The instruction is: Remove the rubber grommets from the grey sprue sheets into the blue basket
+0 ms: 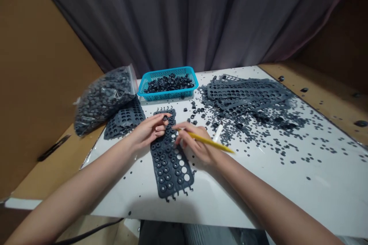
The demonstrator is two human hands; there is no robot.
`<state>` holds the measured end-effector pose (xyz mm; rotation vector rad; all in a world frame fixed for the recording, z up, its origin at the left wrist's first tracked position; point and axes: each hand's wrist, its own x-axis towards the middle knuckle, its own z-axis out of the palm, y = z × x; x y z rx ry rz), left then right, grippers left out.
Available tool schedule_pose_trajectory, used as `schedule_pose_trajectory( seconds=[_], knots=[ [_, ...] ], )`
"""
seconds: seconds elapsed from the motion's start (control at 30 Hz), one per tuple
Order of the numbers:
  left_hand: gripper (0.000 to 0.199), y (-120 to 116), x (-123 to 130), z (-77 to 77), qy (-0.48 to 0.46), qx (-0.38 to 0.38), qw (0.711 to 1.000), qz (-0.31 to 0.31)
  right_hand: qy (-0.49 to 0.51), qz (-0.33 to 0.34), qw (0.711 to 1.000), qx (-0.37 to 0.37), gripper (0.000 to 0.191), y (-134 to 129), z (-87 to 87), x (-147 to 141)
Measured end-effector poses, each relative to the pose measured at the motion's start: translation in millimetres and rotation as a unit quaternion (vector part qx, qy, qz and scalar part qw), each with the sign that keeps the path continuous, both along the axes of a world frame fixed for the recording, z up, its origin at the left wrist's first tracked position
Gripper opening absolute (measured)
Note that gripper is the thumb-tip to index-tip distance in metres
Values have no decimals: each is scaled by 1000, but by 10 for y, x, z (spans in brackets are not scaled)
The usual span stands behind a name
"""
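Fingers: left hand (149, 132) pressed flat on rubber sheet (169, 157) far end | right hand (195, 143) clamped on yellow stick (211, 142), just right | sheet's long axis runs away from person

Bright overhead light, mild glare on white table (230, 199), dim soft corners, wide-angle edge bending

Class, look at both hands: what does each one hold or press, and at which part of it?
The right hand holds a yellow stick near its front end. The left hand presses the upper end of the dark rubber sheet, fingers flat.
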<state>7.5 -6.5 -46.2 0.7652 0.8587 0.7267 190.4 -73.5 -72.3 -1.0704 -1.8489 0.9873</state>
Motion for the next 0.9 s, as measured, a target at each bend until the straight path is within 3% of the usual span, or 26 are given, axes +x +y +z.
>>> schedule_pose_trajectory(
  seconds=[0.07,0.17,0.23,0.33,0.47,0.67,0.77,0.9],
  knots=[
    [16,-28,8,40,-31,-37,999,14,-73,130,985,83,32,-136,87,-61],
    [28,-27,8,97,-52,-69,996,23,-204,248,925,205,28,-313,119,-212],
    [33,-16,7,115,-50,-78,995,27,-260,277,893,241,22,-378,90,-299],
    [32,1,16,100,-25,-49,998,35,-303,271,878,252,13,-407,24,-369],
    [29,16,44,61,-3,18,999,33,-269,260,895,244,9,-408,-53,-405],
    [33,25,89,98,-10,47,999,23,-85,206,966,131,8,-454,-82,-471],
    [33,35,115,117,-20,29,999,23,-79,196,974,84,8,-468,-83,-480],
    [35,45,167,134,-15,4,999,32,-98,186,975,77,12,-455,-90,-471]
  ],
)
